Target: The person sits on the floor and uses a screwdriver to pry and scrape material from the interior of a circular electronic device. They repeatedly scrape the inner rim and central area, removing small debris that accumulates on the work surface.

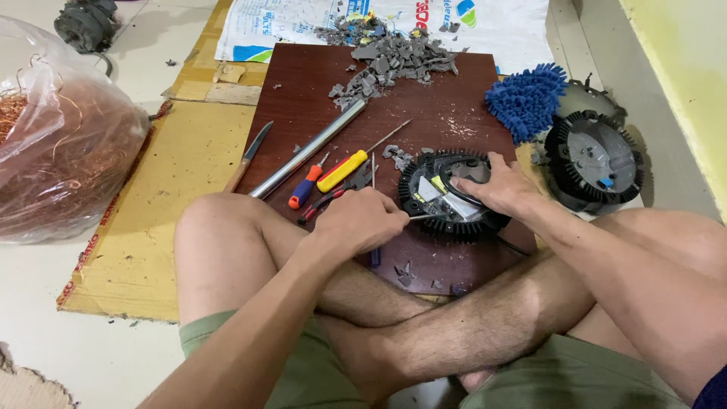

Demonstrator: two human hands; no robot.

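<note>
Prying finned housing [447,216], left hand [362,221], right hand [506,189]

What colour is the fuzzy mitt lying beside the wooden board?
Blue; the mitt shows clearly in the head view.

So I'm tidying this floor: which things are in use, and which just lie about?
In use: left hand, thin tool, right hand, round black finned housing.

Lying about: screwdrivers, metal tube, blue mitt, copper wire bag.

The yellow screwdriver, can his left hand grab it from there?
Probably yes. The yellow screwdriver lies bare on the board just beyond the left hand, nothing over it, but that hand already holds a thin tool.
</note>
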